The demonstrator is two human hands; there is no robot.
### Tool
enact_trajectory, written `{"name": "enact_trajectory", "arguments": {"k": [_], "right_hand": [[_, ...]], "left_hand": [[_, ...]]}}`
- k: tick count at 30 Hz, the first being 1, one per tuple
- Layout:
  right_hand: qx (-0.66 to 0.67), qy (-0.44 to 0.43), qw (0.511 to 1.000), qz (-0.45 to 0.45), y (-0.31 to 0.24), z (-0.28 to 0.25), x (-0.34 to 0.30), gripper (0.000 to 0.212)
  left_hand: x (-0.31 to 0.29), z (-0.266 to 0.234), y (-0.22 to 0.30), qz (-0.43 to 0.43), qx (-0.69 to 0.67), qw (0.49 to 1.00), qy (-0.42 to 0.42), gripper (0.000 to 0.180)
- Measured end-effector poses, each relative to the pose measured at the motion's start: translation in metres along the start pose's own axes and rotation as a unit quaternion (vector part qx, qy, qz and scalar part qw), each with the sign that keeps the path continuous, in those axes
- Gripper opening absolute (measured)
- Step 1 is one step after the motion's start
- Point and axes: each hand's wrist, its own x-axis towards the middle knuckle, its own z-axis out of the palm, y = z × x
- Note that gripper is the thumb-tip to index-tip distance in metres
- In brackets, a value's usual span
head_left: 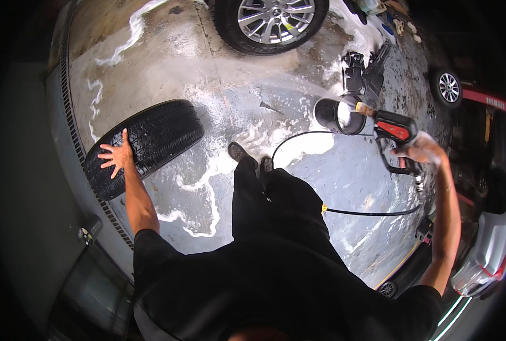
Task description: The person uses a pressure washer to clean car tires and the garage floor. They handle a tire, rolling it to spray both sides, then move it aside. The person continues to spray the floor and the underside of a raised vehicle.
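My left hand (117,153) lies with spread fingers on the tread of a wet black tyre (165,128), which stands on its tread on the left. In my right hand (420,150) is a black and red pressure washer gun (396,129), gripped by its handle. From its short brass-coloured nozzle (365,109), pointing left, a misty spray crosses toward the middle. A thin black hose (372,213) runs over the floor near my feet. Behind the nozzle stands a dark round bucket (325,113) with something white in or before it.
A wheel with a silver rim (276,20) lies at the far middle. Black plastic parts (355,74) lie beyond the bucket. White foam (307,149) streaks the wet floor (236,102). A drain grate (64,62) runs along the left; a silver car (488,244) stands at right.
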Motion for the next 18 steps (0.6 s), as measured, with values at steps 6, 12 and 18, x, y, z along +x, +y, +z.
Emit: {"name": "enact_trajectory", "arguments": {"k": [6, 12, 18], "right_hand": [[-0.001, 0.047, 0.999, -0.011, 0.104, 0.136, 0.070, 0.047], [0.091, 0.067, 0.984, -0.141, 0.110, 0.233, 0.105, 0.052], [0.199, -0.052, 0.978, -0.034, 0.094, 0.306, 0.158, 0.034]], "left_hand": [[0.003, 0.001, -0.003, -0.008, 0.002, 1.000, -0.013, 0.128], [0.013, 0.004, -0.012, 0.003, -0.003, 1.000, -0.022, 0.128], [0.014, 0.013, -0.013, 0.014, 0.003, 1.000, 0.000, 0.128]]}}
